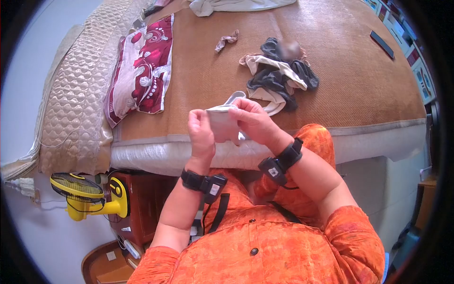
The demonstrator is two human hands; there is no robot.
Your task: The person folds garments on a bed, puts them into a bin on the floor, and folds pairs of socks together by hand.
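Observation:
My left hand (202,128) and my right hand (254,120) are both closed on a pale grey sock (221,122), pinching its upper edge from either side. It hangs stretched between them just above the near edge of the bed. A narrow end of pale cloth shows behind my right hand. Beyond that hand lies a loose pile of dark and cream socks (279,75), tangled together so that single pieces are hard to tell apart. Farther back, a small crumpled pinkish piece of cloth (227,41) rests on the brown mat. Black bands with small boxes circle both wrists.
The brown woven mat (203,71) covers the bed. A maroon and white pillow (143,71) lies at left beside the quilted headboard (78,90). At far right is a dark phone-like object (382,45). A yellow fan (90,196) stands low at left.

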